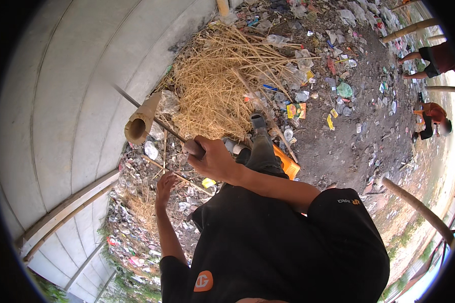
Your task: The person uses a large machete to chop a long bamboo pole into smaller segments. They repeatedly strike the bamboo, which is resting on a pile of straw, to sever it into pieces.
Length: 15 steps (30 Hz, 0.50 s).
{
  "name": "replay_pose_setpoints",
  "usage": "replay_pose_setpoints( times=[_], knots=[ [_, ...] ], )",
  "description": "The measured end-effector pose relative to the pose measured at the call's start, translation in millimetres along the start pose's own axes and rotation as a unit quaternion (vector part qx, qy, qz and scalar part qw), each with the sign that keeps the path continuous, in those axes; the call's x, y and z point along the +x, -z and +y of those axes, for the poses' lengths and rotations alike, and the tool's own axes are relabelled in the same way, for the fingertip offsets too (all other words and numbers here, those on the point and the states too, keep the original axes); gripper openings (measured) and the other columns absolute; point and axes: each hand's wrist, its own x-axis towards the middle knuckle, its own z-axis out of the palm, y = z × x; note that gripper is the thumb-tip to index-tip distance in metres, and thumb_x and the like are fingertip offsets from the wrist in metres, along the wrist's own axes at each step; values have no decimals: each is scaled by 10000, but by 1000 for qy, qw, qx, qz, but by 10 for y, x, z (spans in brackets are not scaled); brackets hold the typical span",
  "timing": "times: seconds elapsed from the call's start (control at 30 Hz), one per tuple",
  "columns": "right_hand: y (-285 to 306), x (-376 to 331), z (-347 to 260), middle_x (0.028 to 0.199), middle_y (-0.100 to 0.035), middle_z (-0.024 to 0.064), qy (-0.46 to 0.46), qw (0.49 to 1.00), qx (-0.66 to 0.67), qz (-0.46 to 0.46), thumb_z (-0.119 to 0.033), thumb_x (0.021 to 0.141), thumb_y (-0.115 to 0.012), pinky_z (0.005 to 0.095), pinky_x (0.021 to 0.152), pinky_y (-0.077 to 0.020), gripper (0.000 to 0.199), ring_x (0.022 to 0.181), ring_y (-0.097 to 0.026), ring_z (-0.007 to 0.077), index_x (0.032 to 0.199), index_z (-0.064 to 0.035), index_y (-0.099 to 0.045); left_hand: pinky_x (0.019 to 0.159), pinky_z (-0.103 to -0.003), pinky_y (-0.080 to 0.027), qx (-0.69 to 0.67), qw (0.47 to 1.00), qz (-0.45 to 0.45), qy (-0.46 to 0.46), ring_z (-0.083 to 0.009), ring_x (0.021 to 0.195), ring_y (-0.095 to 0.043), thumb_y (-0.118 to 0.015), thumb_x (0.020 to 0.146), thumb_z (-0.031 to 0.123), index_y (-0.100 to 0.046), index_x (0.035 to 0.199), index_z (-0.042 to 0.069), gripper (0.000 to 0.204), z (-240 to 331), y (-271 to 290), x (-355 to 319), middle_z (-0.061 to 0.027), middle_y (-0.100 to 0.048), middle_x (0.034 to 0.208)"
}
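My right hand (215,159) is closed round the brown handle of a long-bladed knife (177,133). Its thin dark blade runs up and left, blurring at the tip. Across the blade's path stands a hollow bamboo pole (141,121), its round open end toward me. Whether the blade is lodged in the bamboo or only passes against it, I cannot tell. Below the pole, my left hand (164,187) is raised and holds nothing, fingers apart and slightly bent. It is apart from both bamboo and knife.
A heap of straw-coloured shavings (207,86) lies ahead, with scattered litter around it. A grey panel wall (81,76) rises at left. An orange plastic stool (286,162) is beside my leg. Two people are at far right, one seated person (432,118) among wooden posts (414,204).
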Motion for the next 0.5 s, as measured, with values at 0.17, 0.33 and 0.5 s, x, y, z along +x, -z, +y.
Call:
replay_pose_setpoints(
  times=[0.17,0.33,0.5],
  knots=[
    [-29,-219,-45,680,-610,188,-14,999,-19,-38,-160,817,-736,406,548,-477,251,600,-647,343,927,11,-590,783,-347,-545,36,996,-18,80,-209,949,-695,-680,934,317,-547,1354,13,535,-822,-173,-231,-120,-685,1139],
    [-163,-342,496,717,-620,200,-18,998,-53,-15,-165,825,-726,418,555,-479,237,622,-647,372,906,12,-591,772,-304,-533,23,990,-74,119,-169,877,-686,-753,873,247,-626,1239,2,458,-1899,-634,-577,-119,-733,973],
    [-165,-308,1131,685,-621,198,-118,984,-135,-13,-203,839,-691,445,599,-479,250,645,-638,353,936,9,-600,732,-323,-555,59,990,-98,86,-189,875,-723,-759,861,280,-658,1174,-6,436,-2982,-874,-878,-119,-742,956]
  ],
)
